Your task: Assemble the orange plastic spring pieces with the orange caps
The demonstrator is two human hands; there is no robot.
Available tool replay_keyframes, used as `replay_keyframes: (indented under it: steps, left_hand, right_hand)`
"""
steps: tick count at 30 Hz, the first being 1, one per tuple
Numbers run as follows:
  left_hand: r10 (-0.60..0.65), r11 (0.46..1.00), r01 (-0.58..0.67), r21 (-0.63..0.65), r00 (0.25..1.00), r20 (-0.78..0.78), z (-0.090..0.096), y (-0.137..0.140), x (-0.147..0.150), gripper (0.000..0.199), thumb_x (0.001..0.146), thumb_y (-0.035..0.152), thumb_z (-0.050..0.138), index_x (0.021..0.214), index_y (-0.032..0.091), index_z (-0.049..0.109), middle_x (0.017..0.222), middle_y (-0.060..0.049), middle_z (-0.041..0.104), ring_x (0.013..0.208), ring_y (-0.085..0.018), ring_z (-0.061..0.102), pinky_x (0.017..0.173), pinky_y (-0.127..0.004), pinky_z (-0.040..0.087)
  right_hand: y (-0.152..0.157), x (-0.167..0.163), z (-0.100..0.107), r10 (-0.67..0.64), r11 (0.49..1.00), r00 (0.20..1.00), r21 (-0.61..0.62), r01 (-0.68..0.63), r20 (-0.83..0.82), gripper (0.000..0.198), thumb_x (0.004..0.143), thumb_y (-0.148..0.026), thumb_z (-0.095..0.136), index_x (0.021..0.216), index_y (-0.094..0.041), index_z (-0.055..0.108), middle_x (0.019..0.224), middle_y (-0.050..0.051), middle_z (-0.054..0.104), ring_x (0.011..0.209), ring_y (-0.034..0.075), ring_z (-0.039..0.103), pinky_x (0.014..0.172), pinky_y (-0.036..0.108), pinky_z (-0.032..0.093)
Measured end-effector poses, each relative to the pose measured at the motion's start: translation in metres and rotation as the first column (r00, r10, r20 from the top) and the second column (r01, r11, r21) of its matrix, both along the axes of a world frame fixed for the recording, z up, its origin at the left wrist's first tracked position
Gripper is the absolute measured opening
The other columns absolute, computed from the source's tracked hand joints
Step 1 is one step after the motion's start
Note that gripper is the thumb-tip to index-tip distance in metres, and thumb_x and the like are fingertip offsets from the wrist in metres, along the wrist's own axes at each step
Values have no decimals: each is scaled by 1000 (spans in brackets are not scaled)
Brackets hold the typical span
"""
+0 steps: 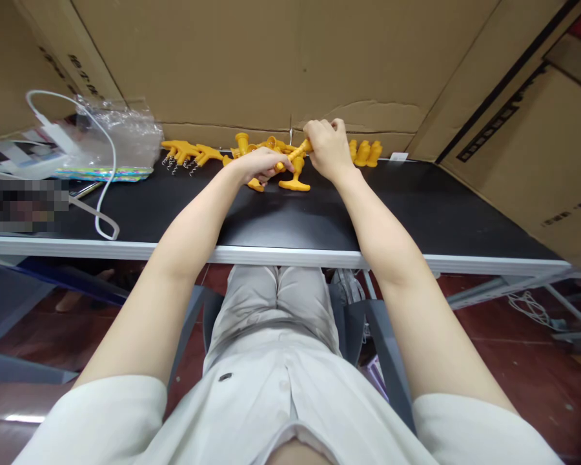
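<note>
A ridged yellow corkscrew part [299,153] is held slantwise between my two hands over the far side of the black table. My left hand [263,164] is closed around its lower end, and my right hand [328,147] grips the upper end. Just below them is a yellow T-shaped handle [295,185], partly hidden by the held part. Behind my left hand sits a cluster of yellow corkscrew pieces [243,143]. Further left lie several yellow handles [180,151] with metal spirals pointing toward me. Right of my right hand, several ribbed yellow bodies [366,155] stand in a row.
Cardboard [252,64] walls the table's back and right side. On the left are a clear plastic bag [121,132], a white cable [107,139] with a white block, and a blurred-out patch. The black table [440,206] has a pale front edge close to my lap.
</note>
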State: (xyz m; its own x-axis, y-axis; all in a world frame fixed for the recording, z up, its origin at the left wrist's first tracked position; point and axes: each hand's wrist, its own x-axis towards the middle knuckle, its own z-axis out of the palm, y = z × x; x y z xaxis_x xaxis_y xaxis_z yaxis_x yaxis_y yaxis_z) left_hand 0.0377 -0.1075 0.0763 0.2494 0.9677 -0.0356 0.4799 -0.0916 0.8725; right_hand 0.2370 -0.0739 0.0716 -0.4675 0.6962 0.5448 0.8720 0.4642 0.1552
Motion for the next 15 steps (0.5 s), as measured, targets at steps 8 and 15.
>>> replay_keyframes:
  steps: [8,15]
  left_hand:
    - [-93,993,88,-76,993,-66,5,3,-8,25,89,30,67,106,16,78,56,11,22,43,-6,20,53,-23,15]
    - [-25,1000,24,-12,994,-105,-2,5,-13,22,85,32,69,98,18,81,59,7,29,49,-11,41,60,-27,37]
  right_hand:
    - [-9,-8,5,-69,996,996,-48,72,60,52,108,-3,28,143,-19,63,147,19,73,140,32,62,123,51,39]
    - [23,21,-4,-112,993,978,-46,105,-178,44,106,-12,43,147,-23,56,143,20,72,140,39,63,118,58,42]
